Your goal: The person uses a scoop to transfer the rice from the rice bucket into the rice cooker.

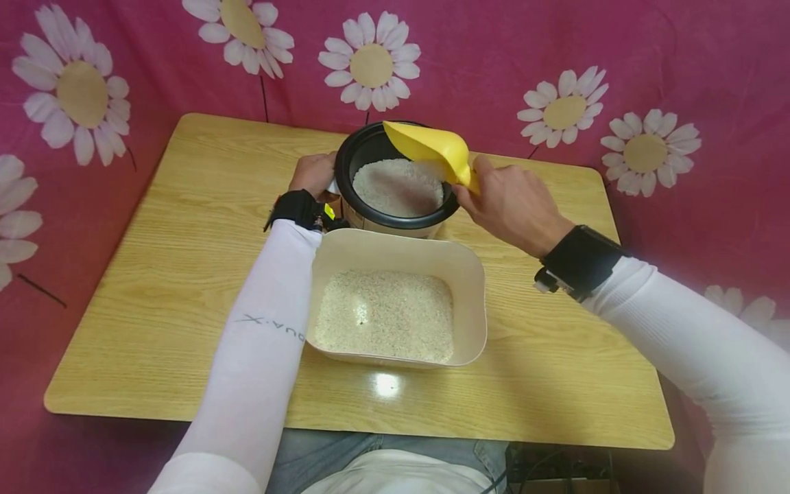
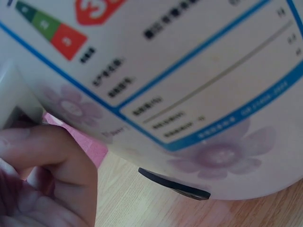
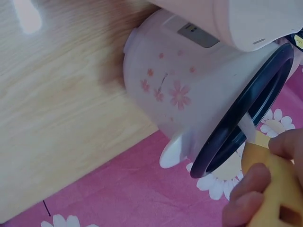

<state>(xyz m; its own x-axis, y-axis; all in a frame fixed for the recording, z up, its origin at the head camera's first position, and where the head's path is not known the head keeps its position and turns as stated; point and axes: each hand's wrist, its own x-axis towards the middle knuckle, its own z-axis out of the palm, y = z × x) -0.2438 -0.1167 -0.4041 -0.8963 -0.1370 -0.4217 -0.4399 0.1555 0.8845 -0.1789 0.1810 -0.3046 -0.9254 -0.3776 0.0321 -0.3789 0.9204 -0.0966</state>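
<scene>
A rice cooker [image 3: 165,85] with printed flowers stands on the table, its black inner pot [image 1: 348,185] uncovered and holding white rice [image 1: 395,185]. My left hand [image 1: 311,175] grips the cooker's white side handle [image 2: 16,94]; its fingers look curled under it in the left wrist view. Over the pot's right side, my right hand [image 1: 515,206] holds a yellow scoop [image 1: 432,144] by its handle. The scoop is tilted, and rice streams blurred from it into the pot. Nearer my body sits a cream plastic bin [image 1: 395,250] with more rice [image 1: 385,312] in it.
The wooden table [image 1: 204,274] carries the cooker near its back edge and the bin close in front of it. A pink cloth [image 1: 469,62] with daisies hangs behind and at the sides. Cables [image 1: 537,466] show below the front edge.
</scene>
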